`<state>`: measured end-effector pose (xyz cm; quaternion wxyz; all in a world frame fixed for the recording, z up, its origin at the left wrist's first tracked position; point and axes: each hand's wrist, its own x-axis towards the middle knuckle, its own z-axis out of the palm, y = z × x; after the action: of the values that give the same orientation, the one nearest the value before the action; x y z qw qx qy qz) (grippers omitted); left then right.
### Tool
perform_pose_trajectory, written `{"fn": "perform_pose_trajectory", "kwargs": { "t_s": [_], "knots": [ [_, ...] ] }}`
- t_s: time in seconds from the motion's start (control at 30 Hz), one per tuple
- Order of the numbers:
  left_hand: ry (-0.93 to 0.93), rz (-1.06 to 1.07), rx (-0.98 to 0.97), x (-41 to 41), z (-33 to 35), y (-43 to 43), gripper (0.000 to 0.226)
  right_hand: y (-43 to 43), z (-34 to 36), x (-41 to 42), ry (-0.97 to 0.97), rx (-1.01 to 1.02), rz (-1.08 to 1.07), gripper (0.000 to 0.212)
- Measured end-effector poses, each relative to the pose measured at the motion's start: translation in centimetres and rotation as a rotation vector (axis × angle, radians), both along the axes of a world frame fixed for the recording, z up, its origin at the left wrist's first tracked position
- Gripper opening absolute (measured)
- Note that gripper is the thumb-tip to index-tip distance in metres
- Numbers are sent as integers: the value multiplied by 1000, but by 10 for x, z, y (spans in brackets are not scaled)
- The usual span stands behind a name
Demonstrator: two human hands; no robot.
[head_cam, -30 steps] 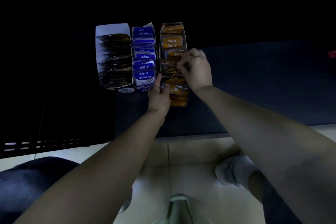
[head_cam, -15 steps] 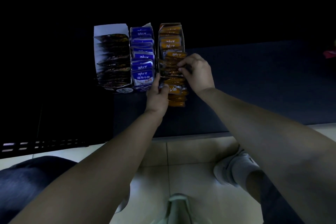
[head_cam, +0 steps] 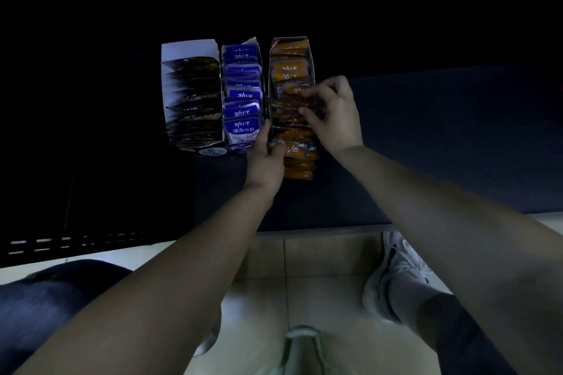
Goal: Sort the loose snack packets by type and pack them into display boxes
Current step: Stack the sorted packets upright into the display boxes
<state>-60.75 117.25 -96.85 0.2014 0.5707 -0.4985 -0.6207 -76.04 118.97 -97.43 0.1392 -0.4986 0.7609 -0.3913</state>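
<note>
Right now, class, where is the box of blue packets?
Head view, upper centre: the blue-packet box stands between the dark-packet box on its left and the orange-packet box on its right.

Use the middle box (head_cam: pixel 255 42) on the surface (head_cam: pixel 426 146) as your reference. The left box (head_cam: pixel 189 50) stands against it. The right box (head_cam: pixel 311 61) stands just beside it, with packets (head_cam: pixel 300 167) extending toward you.

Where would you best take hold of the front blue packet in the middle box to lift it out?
Probably pinch the front blue packet by its free upper edge, coming from above. It stands leaning in the row, its foot sunk in the middle box, and the left hand crowds its right corner, so favour the left half.
</note>
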Motion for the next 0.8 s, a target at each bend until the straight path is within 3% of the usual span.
{"fn": "perform_pose_trajectory", "kwargs": {
  "t_s": [0.1,0.23,0.43,0.63,0.8],
  "knots": [
    [6,-3,-9,0,-1,0,52,-5,3,4,-33,64,-26,50],
    [24,-1,-9,0,-1,2,53,-29,8,23,-280,226,-41,81],
    [66,4,43,4,-2,0,56,-47,3,28,-199,279,-133,60],
    [105,-11,58,6,-2,2,57,-52,0,33,-163,276,-174,80],
    [122,-13,66,9,-3,1,57,-53,-5,32,-151,235,-166,66]
  ]
}}
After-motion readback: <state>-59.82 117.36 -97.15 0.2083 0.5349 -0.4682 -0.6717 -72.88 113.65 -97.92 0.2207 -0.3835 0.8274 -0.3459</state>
